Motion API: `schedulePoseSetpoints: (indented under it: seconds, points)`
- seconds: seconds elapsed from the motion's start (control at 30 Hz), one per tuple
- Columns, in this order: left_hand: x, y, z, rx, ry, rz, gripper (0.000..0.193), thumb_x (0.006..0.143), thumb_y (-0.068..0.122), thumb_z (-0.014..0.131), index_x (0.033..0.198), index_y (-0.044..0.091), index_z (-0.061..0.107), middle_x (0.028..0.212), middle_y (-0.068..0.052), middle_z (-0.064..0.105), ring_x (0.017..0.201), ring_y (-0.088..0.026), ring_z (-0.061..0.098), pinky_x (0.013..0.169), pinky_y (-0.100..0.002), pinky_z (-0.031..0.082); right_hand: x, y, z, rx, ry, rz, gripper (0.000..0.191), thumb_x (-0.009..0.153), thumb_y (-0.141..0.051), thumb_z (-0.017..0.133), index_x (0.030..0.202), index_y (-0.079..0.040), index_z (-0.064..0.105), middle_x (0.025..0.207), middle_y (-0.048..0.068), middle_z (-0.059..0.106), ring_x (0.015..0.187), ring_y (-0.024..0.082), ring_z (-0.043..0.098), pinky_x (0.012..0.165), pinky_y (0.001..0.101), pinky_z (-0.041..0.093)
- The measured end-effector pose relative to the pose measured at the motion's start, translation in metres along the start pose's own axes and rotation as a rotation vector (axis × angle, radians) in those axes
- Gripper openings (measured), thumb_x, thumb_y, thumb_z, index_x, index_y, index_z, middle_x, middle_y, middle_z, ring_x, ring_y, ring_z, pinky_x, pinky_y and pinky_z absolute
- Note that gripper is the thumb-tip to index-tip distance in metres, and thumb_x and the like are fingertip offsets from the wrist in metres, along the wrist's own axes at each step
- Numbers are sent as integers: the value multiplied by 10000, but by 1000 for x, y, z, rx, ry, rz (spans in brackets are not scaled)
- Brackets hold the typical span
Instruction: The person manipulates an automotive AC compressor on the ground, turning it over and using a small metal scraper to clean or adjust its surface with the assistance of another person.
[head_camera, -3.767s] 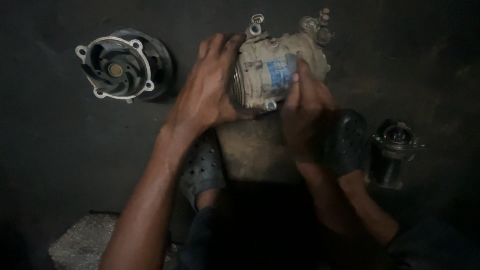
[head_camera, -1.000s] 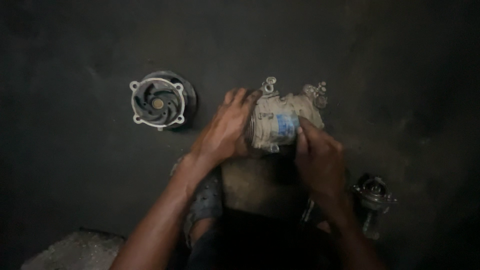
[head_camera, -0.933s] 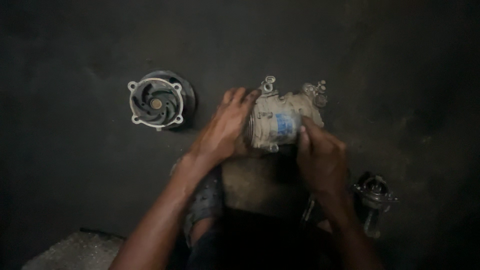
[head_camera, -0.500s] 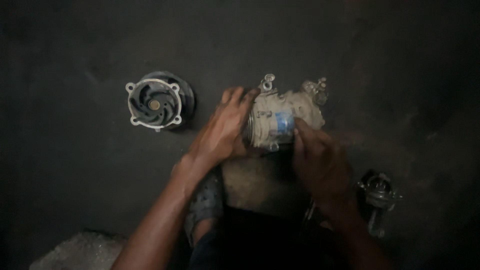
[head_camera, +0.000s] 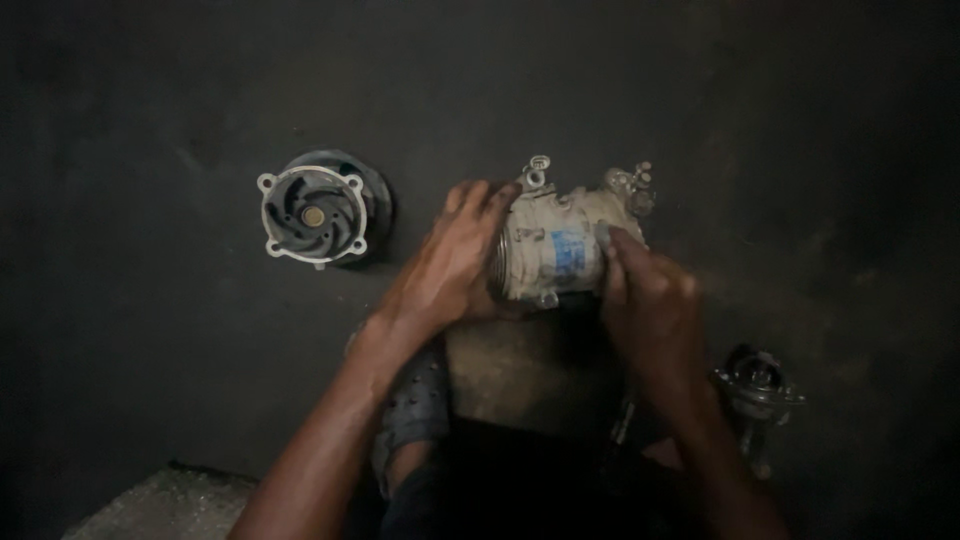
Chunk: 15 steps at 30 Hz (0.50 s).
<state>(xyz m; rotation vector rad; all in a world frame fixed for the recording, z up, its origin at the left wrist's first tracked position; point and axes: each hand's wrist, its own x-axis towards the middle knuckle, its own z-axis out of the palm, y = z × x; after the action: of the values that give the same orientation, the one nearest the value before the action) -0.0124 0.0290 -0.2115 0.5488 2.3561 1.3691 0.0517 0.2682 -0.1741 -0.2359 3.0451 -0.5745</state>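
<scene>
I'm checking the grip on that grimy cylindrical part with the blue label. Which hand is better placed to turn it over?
Probably the left hand: it wraps the cylindrical part's end, palm on. The right hand only has fingertips at the label side.

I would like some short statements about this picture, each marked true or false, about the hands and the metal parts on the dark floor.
1. Both hands rest on the grimy cylindrical metal unit. True: the left hand and the right hand are both on it.
2. The round part with curved vanes lies left of the left hand. True.
3. The right hand holds the round vaned part. False: that part lies apart, untouched.
4. The cylindrical unit bears a red patch. False: the patch is blue.
5. A small metal part lies on the floor right of the right forearm. True.
</scene>
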Motion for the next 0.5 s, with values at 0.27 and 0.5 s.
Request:
schedulePoseSetpoints:
  seconds: [0.27, 0.5]
  points:
    - [-1, -3, 3, 23, -6, -22, 1117, 515, 23, 933, 1503, -13, 413, 1417, -236, 482, 1335, -434, 477, 1147, -516, 465, 0, 20, 18, -104, -95, 183, 288, 1050, -50, 601, 1327, -30, 677, 1030, 228, 743, 815, 310, 754, 622, 379, 620]
    - [-1, 0, 3, -7, -40, -76, 1132, 510, 108, 982, 1477, 3, 403, 1400, -247, 450, 1338, -455, 432, 1113, -512, 430, -15, 17, 27, -175, 118, -65, 200, 1093, -78, 606, 1274, -5, 652, 1041, 187, 738, 895, 312, 742, 756, 406, 630]
